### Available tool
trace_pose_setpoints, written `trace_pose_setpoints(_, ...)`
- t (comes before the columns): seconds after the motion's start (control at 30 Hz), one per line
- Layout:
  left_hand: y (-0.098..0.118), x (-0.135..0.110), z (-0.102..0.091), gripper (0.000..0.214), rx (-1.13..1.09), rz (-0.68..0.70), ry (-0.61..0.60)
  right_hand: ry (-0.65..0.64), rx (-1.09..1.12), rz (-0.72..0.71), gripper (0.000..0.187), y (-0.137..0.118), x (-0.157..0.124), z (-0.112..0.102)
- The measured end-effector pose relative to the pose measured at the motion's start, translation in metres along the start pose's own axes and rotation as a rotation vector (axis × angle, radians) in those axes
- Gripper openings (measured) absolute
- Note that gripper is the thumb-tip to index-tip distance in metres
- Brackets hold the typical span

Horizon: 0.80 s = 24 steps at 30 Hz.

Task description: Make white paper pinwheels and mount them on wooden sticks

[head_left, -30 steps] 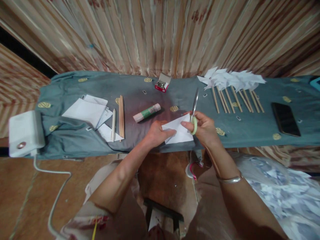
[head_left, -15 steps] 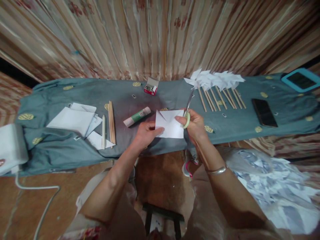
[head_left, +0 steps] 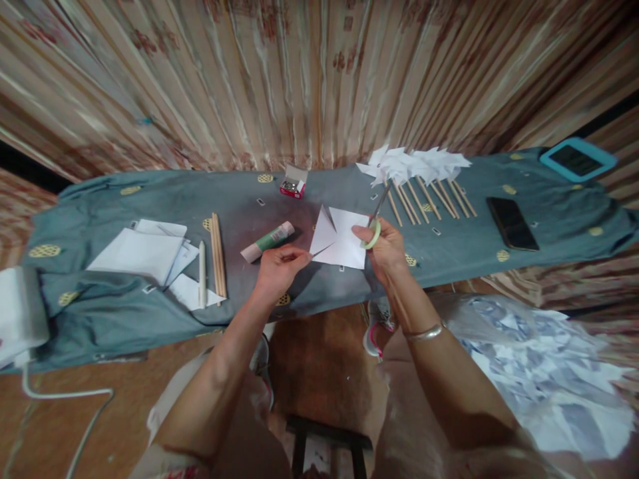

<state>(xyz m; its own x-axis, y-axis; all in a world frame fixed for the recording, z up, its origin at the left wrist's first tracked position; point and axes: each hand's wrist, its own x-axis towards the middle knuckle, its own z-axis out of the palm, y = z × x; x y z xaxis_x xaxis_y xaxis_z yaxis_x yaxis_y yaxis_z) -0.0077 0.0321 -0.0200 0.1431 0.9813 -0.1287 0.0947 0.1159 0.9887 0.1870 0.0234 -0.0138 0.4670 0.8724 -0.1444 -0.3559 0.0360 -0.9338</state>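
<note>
A square of white paper [head_left: 344,243] is held above the table between both hands. Slits run inward from its upper-left and lower-left corners. My left hand [head_left: 282,269] pinches the paper at its lower-left corner. In my right hand [head_left: 387,249] are scissors [head_left: 373,233] with pale green handles, blades pointing up and away from the sheet; the thumb also presses on the paper's right part. Beyond my left hand lies a glue stick [head_left: 268,241] with a green label. A small red box [head_left: 293,183] of metal pins stands open farther back.
White paper pinwheels [head_left: 414,164] on wooden sticks lie at the back right, near a black phone [head_left: 512,223] and a blue-framed device [head_left: 578,159]. Paper sheets [head_left: 137,256], a white pen [head_left: 202,274] and loose sticks [head_left: 218,259] lie left. A bag of paper pieces [head_left: 544,372] is lower right.
My left hand has shifted from the paper's lower edge to its lower-left corner. The sheet has turned slightly, and a lower-left slit now shows. The scissors remain in my right hand.
</note>
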Motion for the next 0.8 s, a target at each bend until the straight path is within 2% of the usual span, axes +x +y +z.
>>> trace_pose_setpoints(0.13,0.001,-0.001,0.0,0.011,-0.079,-0.012,0.046,0.068,0.093,0.011,0.035,-0.002,0.006,0.001)
trace_pose_setpoints(0.23,-0.001,-0.004,0.006,0.017,-0.221,-0.035,0.102,0.095,0.149,0.033,0.033,-0.002,0.006,0.005)
trace_pose_setpoints(0.3,-0.003,-0.008,0.014,0.021,-0.412,-0.078,0.061,0.077,0.152,0.054,0.031,-0.001,0.003,0.008)
trace_pose_setpoints(0.37,-0.005,-0.013,0.023,0.024,-0.547,-0.085,-0.04,0.054,0.137,0.067,0.031,0.002,-0.001,0.013)
trace_pose_setpoints(0.47,-0.005,-0.018,0.033,0.022,-0.611,-0.106,-0.087,0.028,0.116,0.073,0.033,0.008,-0.006,0.021)
trace_pose_setpoints(0.6,-0.002,-0.019,0.038,0.028,-0.698,-0.184,-0.041,-0.003,0.11,0.099,0.034,0.014,-0.011,0.028)
trace_pose_setpoints(0.8,0.002,-0.014,0.036,0.011,-0.757,-0.273,0.061,-0.004,0.081,0.137,0.035,0.014,-0.016,0.034)
